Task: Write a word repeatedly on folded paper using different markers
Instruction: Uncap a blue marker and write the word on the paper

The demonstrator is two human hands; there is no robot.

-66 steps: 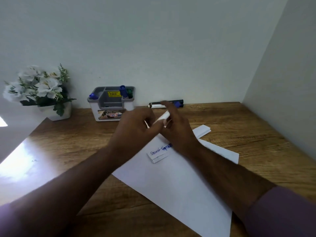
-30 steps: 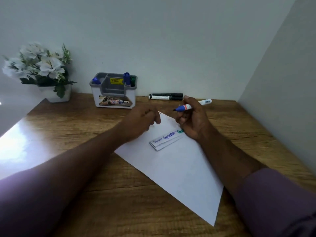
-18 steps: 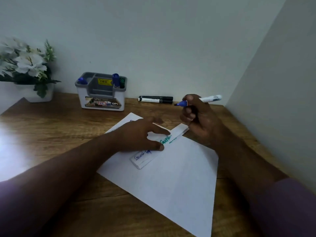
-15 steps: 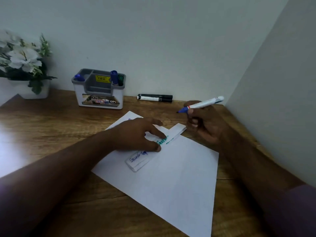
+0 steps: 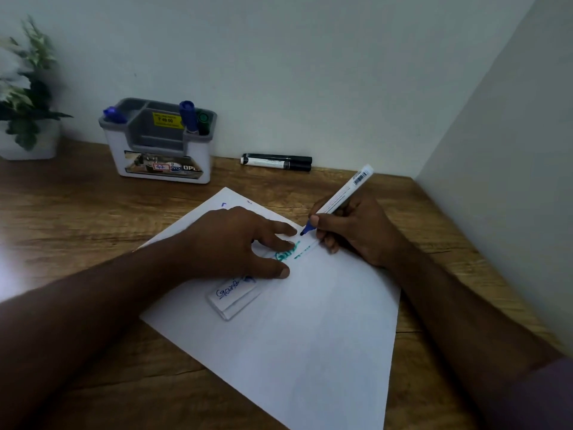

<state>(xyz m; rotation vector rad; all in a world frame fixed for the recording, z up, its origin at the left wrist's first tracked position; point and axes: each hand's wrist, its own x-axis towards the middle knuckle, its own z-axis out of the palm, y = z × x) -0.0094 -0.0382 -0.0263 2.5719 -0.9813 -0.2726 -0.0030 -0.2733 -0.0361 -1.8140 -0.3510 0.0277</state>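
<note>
A narrow folded strip of paper (image 5: 236,297) lies on a large white sheet (image 5: 310,342) in the middle of the desk. The strip carries a word in blue ink near its lower end and one in green further up. My left hand (image 5: 235,246) presses flat on the strip, fingers spread. My right hand (image 5: 353,231) grips an uncapped blue marker (image 5: 338,200), white-barrelled, its tip just above the strip's upper end beside my left fingertips.
A grey and white organiser (image 5: 161,144) with blue and green markers stands at the back left. Two black markers (image 5: 276,162) lie along the back wall. A potted white flower (image 5: 24,97) sits at the far left. A wall closes the right side.
My right hand has come down from a raised position, bringing the blue marker's tip to the strip's upper end. My left hand stays pressed on the strip.
</note>
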